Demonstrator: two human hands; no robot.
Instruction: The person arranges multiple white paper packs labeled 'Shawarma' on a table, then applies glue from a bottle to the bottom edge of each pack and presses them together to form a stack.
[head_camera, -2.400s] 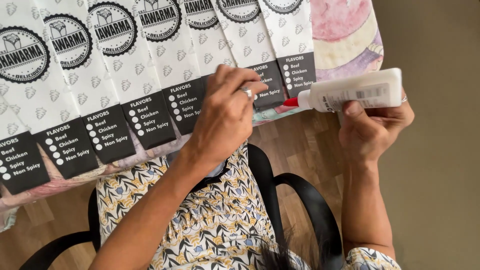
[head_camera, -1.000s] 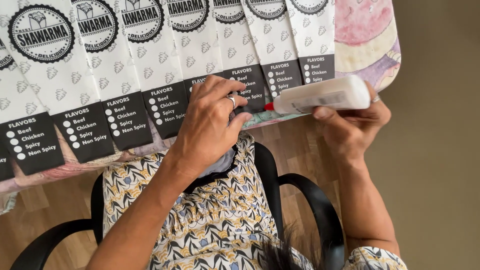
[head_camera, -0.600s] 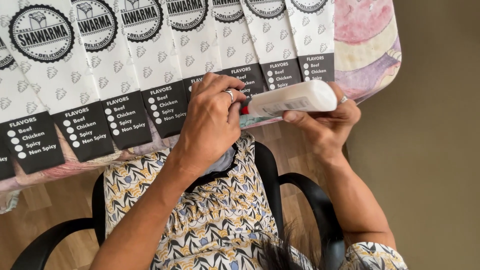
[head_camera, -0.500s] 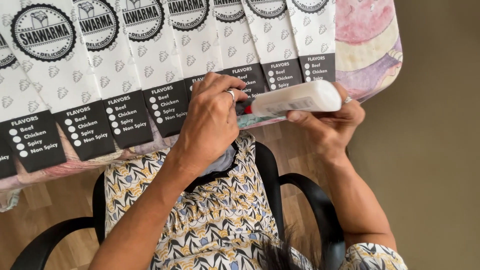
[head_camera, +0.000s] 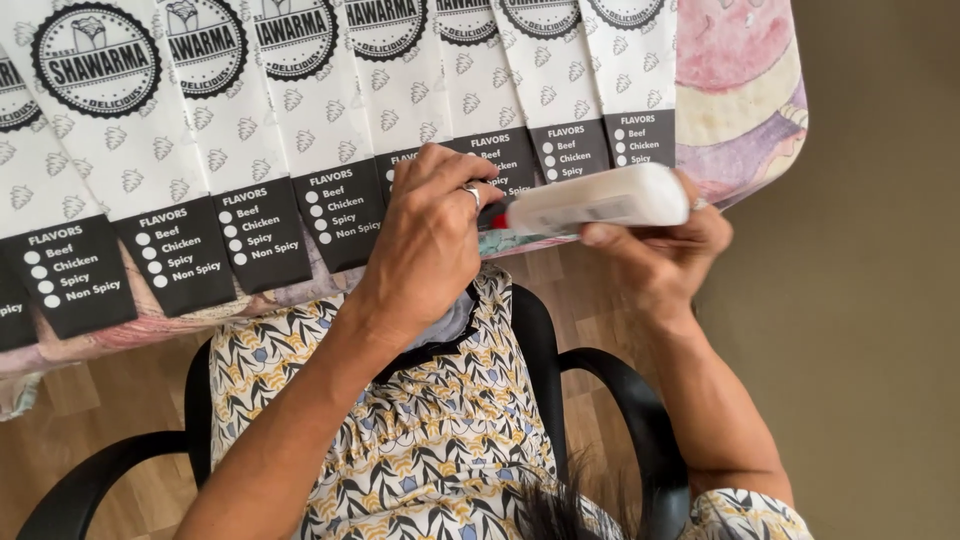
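Note:
Several white paper bags (head_camera: 260, 120) with black round emblems and black bottom bands lie overlapped in a row on the table. My left hand (head_camera: 430, 235), a ring on one finger, is curled over the bottom band of one bag near the middle of the row. My right hand (head_camera: 665, 255) holds a white glue bottle (head_camera: 600, 200) lying sideways. Its red nozzle points left and reaches the fingertips of my left hand at the bag's edge.
A pink and purple patterned cloth (head_camera: 740, 90) covers the table under the bags. I sit in a black armchair (head_camera: 620, 400) in a patterned dress. Wooden floor (head_camera: 90, 410) shows below the table edge, and plain beige floor lies to the right.
My right hand has brought the glue bottle leftward until its nozzle meets my left hand's fingers. My left hand has stayed on the bag's bottom band.

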